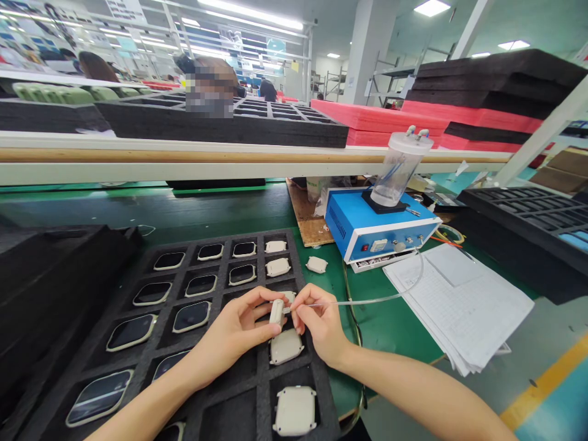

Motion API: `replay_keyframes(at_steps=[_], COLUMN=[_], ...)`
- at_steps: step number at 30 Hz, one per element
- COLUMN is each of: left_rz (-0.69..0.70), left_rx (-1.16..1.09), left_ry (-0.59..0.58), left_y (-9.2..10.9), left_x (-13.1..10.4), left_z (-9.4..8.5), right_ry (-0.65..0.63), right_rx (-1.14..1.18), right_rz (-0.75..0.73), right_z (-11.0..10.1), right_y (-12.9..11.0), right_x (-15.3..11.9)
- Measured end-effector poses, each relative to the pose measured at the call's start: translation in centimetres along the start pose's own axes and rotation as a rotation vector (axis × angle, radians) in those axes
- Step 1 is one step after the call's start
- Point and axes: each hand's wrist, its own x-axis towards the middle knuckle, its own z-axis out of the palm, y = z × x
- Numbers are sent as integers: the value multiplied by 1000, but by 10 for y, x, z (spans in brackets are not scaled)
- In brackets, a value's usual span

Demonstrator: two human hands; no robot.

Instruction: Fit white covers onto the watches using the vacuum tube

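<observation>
"Where do I have the watch case (276,312)?"

"In my left hand (248,321), tipped up on edge above the black tray (263,373), with thumb below and fingers above."

"How will it handle?"

"I'd judge it light and stiff, a bit slippery, its finish easy to scuff. The rim is the place to grip, with gentle pressure."

"And my right hand (324,321)?"

"Fingers closed in a narrow pinch on the clear tube (367,301), near its end, right beside the case. I can't tell whether the tip touches. The tube looks soft and bendy, so close to the end is the best hold. It trails right from that hand towards the blue box (353,214)."

"Arm pose?"

"Both forearms come up from below, angled inward, with the hands nearly meeting. A loose case (316,264) lies on the desk (381,331), beyond my right hand."
</observation>
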Motion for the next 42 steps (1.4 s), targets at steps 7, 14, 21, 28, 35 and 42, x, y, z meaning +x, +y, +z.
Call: replay_keyframes(at_steps=[7, 14, 21, 28, 35, 42], left_rz=[-1, -10, -73, -170, -306, -227], left_rx=[-2, -19, -240, -197, 441, 966], left_ry=[4, 7, 115, 142, -36, -147], left_y=[-1, 2, 3, 21, 50, 45], left_x=[1, 0, -2, -12, -67, -88], left_z=[-1, 1, 2, 3, 11, 21], right_ry=[-6, 3, 207, 172, 111, 43], right_rx=[-8, -1, 69, 29, 5, -24], right_rz=[1, 4, -120, -132, -130, -137], right_z=[0, 0, -4, -7, -9, -11], right_y=[0, -1, -2, -2, -5, -4], right_x=[0, -1, 3, 6, 3, 1])
